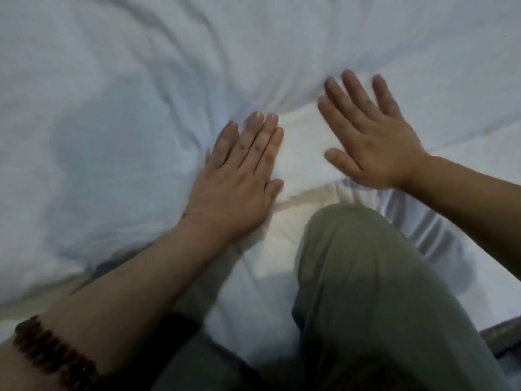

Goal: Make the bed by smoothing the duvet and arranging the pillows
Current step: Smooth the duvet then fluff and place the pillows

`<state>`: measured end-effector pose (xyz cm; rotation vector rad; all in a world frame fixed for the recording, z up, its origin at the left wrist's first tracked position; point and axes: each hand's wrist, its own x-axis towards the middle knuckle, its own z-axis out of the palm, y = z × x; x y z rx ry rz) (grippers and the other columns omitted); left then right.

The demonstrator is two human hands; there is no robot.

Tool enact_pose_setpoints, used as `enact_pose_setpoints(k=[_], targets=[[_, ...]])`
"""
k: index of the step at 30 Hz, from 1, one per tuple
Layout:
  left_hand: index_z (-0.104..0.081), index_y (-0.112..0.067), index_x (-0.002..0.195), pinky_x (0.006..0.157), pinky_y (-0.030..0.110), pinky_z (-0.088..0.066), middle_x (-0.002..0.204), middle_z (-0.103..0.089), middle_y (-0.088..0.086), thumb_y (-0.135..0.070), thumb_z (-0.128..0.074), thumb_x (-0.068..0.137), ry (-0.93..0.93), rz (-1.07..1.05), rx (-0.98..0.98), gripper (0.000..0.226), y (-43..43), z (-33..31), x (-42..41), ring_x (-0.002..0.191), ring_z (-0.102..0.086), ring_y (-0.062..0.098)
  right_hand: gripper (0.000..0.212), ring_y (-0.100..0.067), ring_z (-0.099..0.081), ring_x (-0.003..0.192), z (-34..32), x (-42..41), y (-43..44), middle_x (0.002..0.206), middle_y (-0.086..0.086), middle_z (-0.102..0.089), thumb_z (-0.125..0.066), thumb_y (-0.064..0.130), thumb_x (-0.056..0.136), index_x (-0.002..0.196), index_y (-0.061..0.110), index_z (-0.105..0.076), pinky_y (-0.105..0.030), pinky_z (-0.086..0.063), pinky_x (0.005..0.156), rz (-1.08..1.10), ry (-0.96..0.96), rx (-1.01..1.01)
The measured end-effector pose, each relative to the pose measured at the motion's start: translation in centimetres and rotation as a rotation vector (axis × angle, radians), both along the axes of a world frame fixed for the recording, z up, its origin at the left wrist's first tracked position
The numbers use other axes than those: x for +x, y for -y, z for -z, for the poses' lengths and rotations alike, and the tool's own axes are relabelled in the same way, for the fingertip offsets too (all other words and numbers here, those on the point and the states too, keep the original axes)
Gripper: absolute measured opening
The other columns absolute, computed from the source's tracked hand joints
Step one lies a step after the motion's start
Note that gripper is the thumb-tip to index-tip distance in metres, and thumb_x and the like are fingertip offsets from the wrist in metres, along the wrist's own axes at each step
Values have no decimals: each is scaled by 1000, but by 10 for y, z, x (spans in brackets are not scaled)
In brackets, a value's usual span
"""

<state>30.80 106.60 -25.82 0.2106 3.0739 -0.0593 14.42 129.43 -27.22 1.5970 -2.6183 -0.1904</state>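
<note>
A white duvet (127, 108), rumpled and soft with long creases, covers the bed beyond and to the left of both hands. Its creases run together toward the gap between the hands, and a faint bluish shadow lies on it left of the left hand.

The left hand (239, 179) lies palm down on the duvet's near edge, fingers straight and held close together, thumb tucked alongside. It presses the cloth flat and grips nothing. The right hand (375, 142) is just beside it, a little farther forward, also palm down, with fingers straight and fanned apart and the thumb pointing toward the left hand. Its fingertips reach a bunched fold of the duvet; it holds nothing. This hand is slightly blurred.

Between the two hands and just below them shows a paler layer of bedding (304, 153) with a cream seam; whether it is a sheet or something else cannot be told. Below the right wrist lie glossy folds (423, 230) of white fabric.

Nearer than the hands, a bent knee (366, 277) in olive-green trousers rests on the bed. On the left forearm, well back from the hand, sits a bracelet (50, 354) of dark reddish-brown beads. A dark strip (501, 337) crosses the corner below the right forearm
</note>
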Motion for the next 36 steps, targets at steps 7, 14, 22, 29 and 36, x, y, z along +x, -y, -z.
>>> enact_pose_setpoints(k=[7, 14, 22, 29, 36], targets=[[-22, -5, 157, 123, 50, -15, 165, -17, 12, -46, -34, 103, -49, -147, -92, 69, 98, 0, 97, 153, -14, 28, 74, -37, -15, 152, -9, 50, 100, 164, -17, -16, -38, 52, 102, 157, 4, -22, -68, -19, 115, -419, 88, -79], [-15, -5, 159, 124, 50, -11, 166, -12, 12, -44, -29, 105, -87, -432, -196, 68, 171, 4, 166, 154, -9, 29, 73, -30, -6, 154, -6, 110, 210, 165, -12, -14, -30, 56, 104, 158, 8, -19, -60, -12, 120, -668, 225, -86], [-7, -10, 160, 123, 53, -2, 167, -6, 10, -40, -23, 105, -95, -910, -267, 65, 255, 19, 256, 154, -4, 28, 72, -30, -4, 154, -1, 181, 304, 165, -13, -10, -17, 56, 105, 159, 8, -15, -53, -7, 122, -765, 286, -55], [-4, -12, 160, 124, 44, -3, 168, -4, 6, -38, -17, 104, -54, -1220, -203, 64, 340, 24, 339, 155, -2, 21, 73, -28, -4, 154, 6, 239, 371, 165, -13, -10, -20, 56, 104, 159, 8, -14, -50, -6, 124, -842, 325, -83], [1, -14, 160, 124, 45, 2, 168, 3, 0, -47, -6, 103, -37, -1558, -264, 67, 417, 27, 373, 154, 3, 16, 73, -25, -9, 154, 9, 295, 454, 165, -10, -16, -19, 56, 102, 158, 9, -20, -49, -5, 124, -893, 366, -96]])
